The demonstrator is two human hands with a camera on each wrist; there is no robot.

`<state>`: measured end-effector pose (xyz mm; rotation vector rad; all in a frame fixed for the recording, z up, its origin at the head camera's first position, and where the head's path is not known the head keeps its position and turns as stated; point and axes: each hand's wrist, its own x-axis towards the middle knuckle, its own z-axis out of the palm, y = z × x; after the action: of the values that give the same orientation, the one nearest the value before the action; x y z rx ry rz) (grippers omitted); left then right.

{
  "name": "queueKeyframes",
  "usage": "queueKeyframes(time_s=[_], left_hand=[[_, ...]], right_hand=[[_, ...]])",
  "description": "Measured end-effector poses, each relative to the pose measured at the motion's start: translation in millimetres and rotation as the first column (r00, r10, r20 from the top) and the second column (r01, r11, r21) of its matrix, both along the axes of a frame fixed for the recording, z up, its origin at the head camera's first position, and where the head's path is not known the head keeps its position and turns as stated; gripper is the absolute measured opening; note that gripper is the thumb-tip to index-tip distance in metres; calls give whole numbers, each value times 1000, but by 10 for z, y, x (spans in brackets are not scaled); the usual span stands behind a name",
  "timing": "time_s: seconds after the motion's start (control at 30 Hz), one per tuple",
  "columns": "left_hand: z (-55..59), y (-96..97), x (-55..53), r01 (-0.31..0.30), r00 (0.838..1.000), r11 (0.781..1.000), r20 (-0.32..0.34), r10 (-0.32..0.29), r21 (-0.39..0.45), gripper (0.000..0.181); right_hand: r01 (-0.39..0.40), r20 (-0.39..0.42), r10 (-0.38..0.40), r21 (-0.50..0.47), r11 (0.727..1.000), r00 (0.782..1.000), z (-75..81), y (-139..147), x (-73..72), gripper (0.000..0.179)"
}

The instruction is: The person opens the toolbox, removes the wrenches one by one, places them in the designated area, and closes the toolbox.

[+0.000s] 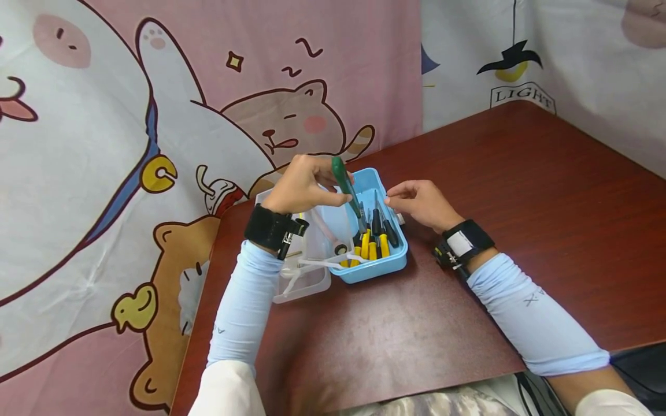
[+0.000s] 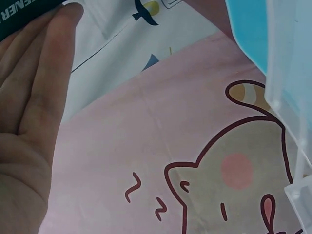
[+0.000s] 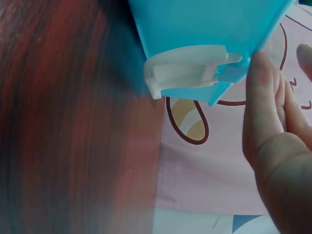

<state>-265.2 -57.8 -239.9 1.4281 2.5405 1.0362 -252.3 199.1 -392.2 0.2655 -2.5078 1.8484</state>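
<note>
Green-handled long tool (image 1: 344, 181) is tip-down over the light-blue plastic box (image 1: 372, 269), pinched by your left hand (image 1: 300, 188); right hand (image 1: 428, 206) looks relaxed by the rim. Seems mid-transfer, so next move probably wants steadiness.

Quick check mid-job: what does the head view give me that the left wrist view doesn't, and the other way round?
Only the head view: the right hand beside the box, and the yellow-and-black-handled tools inside it.

Only the left wrist view: pale lettering on the green handle, cut off at the picture's edge; the head view shows none that can be read.

Both: the left hand with that green handle, part or all of the blue box, and the patterned cloth.
</note>
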Motion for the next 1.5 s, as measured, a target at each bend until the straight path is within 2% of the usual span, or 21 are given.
queueKeyframes(time_s=[0.17, 0.33, 0.47, 0.73, 1.03, 1.33, 1.43, 1.5], left_hand=[[43, 13, -1, 6, 1000, 1000, 21, -7, 30, 20], [58, 23, -3, 37, 998, 997, 42, -40, 70, 20], [69, 27, -1, 58, 998, 994, 31, -61, 95, 19], [129, 53, 54, 61, 998, 990, 10, -62, 125, 21], [157, 161, 95, 40, 999, 995, 13, -41, 89, 19], [156, 208, 56, 28, 1000, 996, 1, -28, 79, 20], [147, 224, 48, 21, 1000, 998, 4, -21, 63, 22], [148, 233, 50, 15, 1000, 998, -1, -15, 59, 22]], right_hand=[[-5, -75, 2, -40, 999, 997, 27, -13, 15, 37], [-53, -144, 41, -83, 995, 989, 56, -32, 51, 36], [-87, -212, 63, -107, 990, 975, 85, -57, 93, 32], [-160, -321, 104, -153, 975, 941, 176, -134, 192, 32], [-233, -374, 139, -219, 947, 917, 168, -178, 196, 33], [-287, -396, 163, -278, 917, 904, 200, -202, 237, 37], [-287, -404, 163, -269, 919, 900, 208, -217, 265, 41], [-269, -412, 151, -245, 932, 899, 210, -225, 277, 43]])
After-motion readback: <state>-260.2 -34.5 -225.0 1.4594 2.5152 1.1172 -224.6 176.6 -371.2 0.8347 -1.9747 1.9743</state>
